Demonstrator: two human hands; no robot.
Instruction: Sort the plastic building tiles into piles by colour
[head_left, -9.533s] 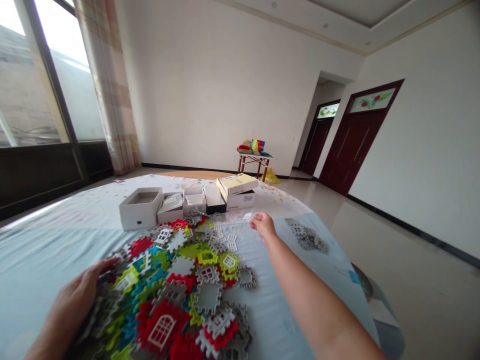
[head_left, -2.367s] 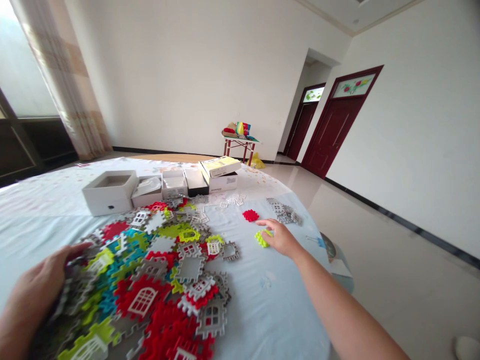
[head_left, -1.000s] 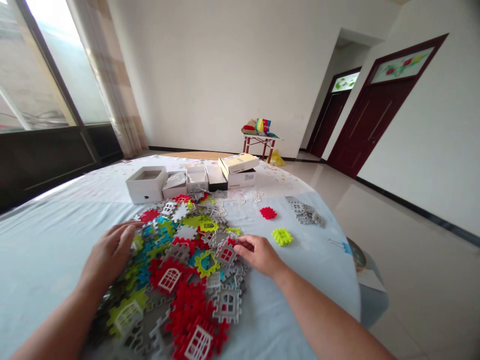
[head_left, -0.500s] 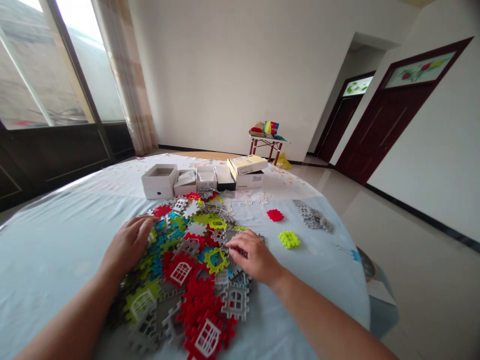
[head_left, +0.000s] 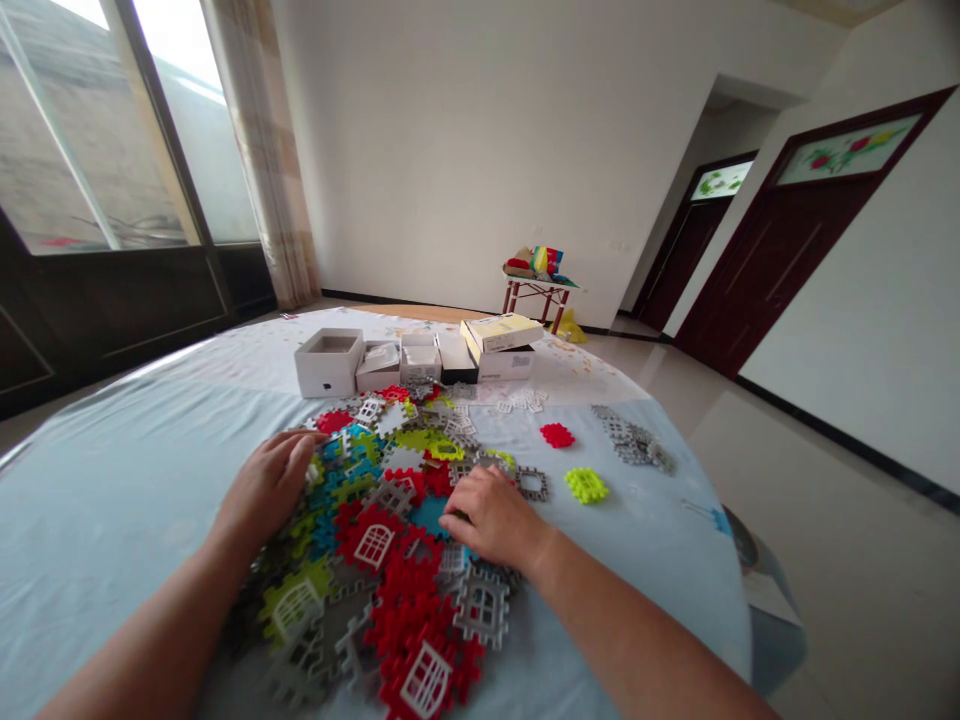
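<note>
A heaped pile of toothed plastic building tiles lies in front of me, in red, blue, yellow-green and grey. My left hand (head_left: 277, 480) rests on the pile's left edge, its fingers stretched out over the tiles and nothing visible in them. On the right side of the pile, my right hand (head_left: 491, 515) has its fingers curled down; whatever they hold is hidden. A blue tile (head_left: 429, 516) shows beside those fingertips. Nearer to me lie a red tile with a white window (head_left: 375, 545) and a grey window tile (head_left: 482, 606). A grey frame tile (head_left: 545, 485) sits just beyond my right hand.
Right of the pile lie a red tile (head_left: 557, 435), a yellow-green tile (head_left: 586, 485) and a group of grey tiles (head_left: 634, 440). White window pieces (head_left: 523, 401) lie farther back. Behind the pile stand an open white box (head_left: 328, 374) and several smaller boxes.
My right hand has drawn slightly nearer to me with its fingers curled in. The yellow-green frame tile by its fingertips is out of sight, and the blue tile is uncovered. My left hand stays put.
</note>
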